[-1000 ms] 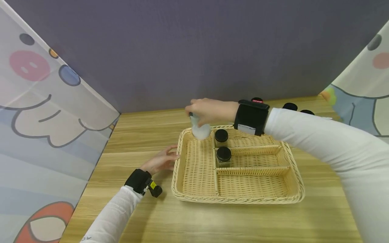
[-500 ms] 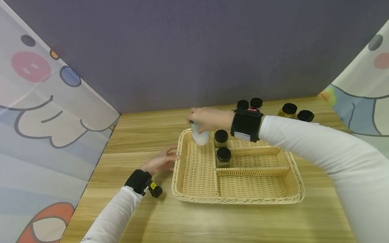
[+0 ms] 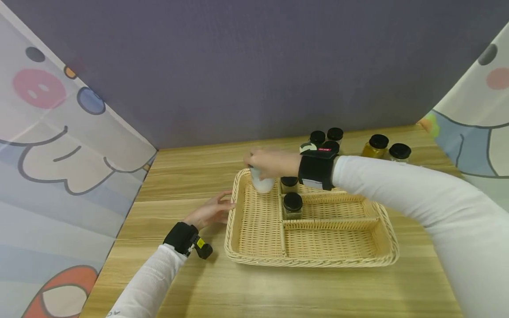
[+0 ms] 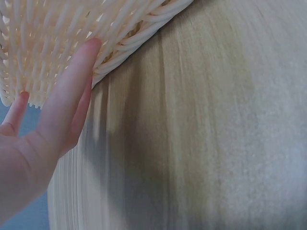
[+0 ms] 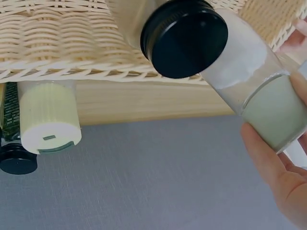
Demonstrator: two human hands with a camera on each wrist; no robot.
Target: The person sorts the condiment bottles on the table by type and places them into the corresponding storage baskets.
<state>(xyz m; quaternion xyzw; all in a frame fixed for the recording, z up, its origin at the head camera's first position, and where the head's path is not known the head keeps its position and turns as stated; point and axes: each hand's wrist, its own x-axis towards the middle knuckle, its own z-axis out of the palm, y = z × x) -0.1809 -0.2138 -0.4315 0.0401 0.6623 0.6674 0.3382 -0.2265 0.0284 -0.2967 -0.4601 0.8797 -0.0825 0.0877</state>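
My right hand (image 3: 264, 161) grips a clear bottle (image 3: 262, 184) of white contents by its pale green cap (image 5: 273, 112). The bottle is at the back of the long left compartment of the wicker basket (image 3: 233, 225); whether its base touches the bottom is hidden. Beside it, across the divider, stand two black-lidded jars, one at the back (image 3: 289, 184) and one in front (image 3: 293, 210). My left hand (image 3: 210, 210) touches the basket's outer left wall, its fingers extended against the weave in the left wrist view.
Behind the basket stand several black-lidded jars (image 3: 335, 134) and a container with a pale yellow cap (image 5: 50, 115). Farther right are a yellow-filled jar (image 3: 375, 147) and another black-lidded jar (image 3: 399, 152). A grey panel (image 3: 254, 75) rises along the table's back edge.
My right hand has come down and nearer with the bottle, lowering it into the left compartment. The jars behind my right forearm have come into view. My left hand stays put.
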